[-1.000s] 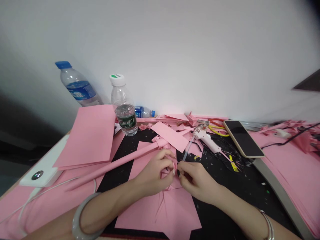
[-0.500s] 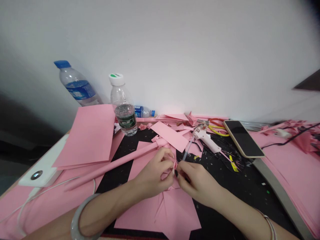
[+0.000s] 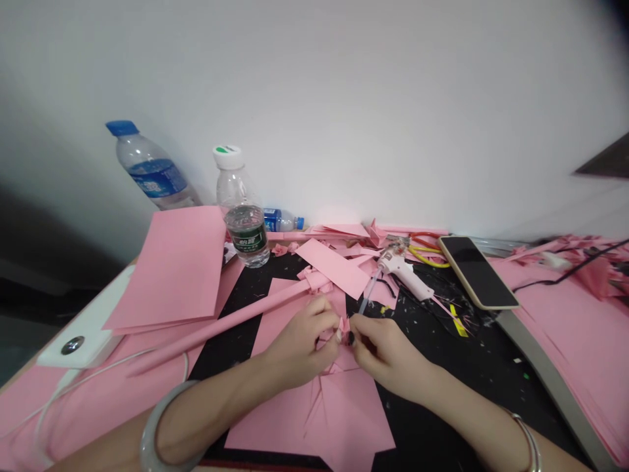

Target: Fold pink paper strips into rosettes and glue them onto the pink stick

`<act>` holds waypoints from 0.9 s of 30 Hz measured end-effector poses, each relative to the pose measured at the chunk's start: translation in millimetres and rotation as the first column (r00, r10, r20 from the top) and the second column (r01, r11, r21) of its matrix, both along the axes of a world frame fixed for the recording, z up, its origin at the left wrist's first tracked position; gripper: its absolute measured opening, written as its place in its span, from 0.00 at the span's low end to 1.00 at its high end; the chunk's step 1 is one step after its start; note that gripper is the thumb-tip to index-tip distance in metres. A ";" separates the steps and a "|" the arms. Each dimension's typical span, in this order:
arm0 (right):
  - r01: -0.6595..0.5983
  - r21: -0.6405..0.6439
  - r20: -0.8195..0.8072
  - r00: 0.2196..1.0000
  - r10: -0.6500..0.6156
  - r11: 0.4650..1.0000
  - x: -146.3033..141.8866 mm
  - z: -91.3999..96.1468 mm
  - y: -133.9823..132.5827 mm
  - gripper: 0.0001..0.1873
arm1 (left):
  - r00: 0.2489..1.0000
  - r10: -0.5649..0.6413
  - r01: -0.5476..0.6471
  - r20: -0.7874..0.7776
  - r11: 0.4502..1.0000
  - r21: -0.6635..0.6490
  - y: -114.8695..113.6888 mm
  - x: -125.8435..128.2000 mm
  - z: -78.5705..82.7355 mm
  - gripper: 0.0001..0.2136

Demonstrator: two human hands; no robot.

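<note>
Between my fingertips is a small folded piece of pink paper, pointed at the top. My left hand pinches its left side, and my right hand pinches the right side with thumb and forefinger. Both hands are over pink paper sheets lying on a black mat. A rolled pink paper tube runs diagonally behind my left forearm, with folded paper at its upper end. Beyond my right hand lies a white glue gun, its glue stick-like nozzle end partly hidden among scraps.
A water bottle with a white cap stands at the back left, near a blue-capped bottle and folded pink sheets. A phone lies right, beside a pink paper stack. A white device with a cable sits left.
My right hand's fingers have shifted slightly around the folded paper, and more of its pointed top now shows between my hands. The surrounding things stay in place.
</note>
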State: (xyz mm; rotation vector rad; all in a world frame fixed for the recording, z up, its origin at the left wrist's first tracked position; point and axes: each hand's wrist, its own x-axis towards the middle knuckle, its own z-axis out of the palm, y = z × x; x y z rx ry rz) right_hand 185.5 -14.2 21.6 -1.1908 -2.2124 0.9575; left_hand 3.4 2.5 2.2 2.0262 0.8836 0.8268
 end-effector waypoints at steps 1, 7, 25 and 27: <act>-0.003 -0.016 -0.024 1.000 0.002 1.000 0.2 -0.3 0.8 0.12 | 1.000 -0.009 0.009 0.000 1.000 -0.021 0.5 -0.1 0.2 0.09; -0.070 -0.175 -0.181 0.983 0.038 0.982 2.1 -0.6 5.7 0.09 | 0.998 -0.043 0.046 0.038 0.995 -0.091 4.5 1.0 1.8 0.09; -0.171 -0.513 -0.485 0.867 -0.120 0.841 2.8 -6.8 5.2 0.04 | 0.969 -0.107 0.175 0.222 0.933 -0.315 3.5 1.0 8.0 0.09; -0.124 -0.494 -0.440 0.889 -0.125 0.860 1.8 -6.0 3.9 0.07 | 0.977 -0.107 0.151 0.185 0.958 -0.242 2.1 1.9 5.5 0.09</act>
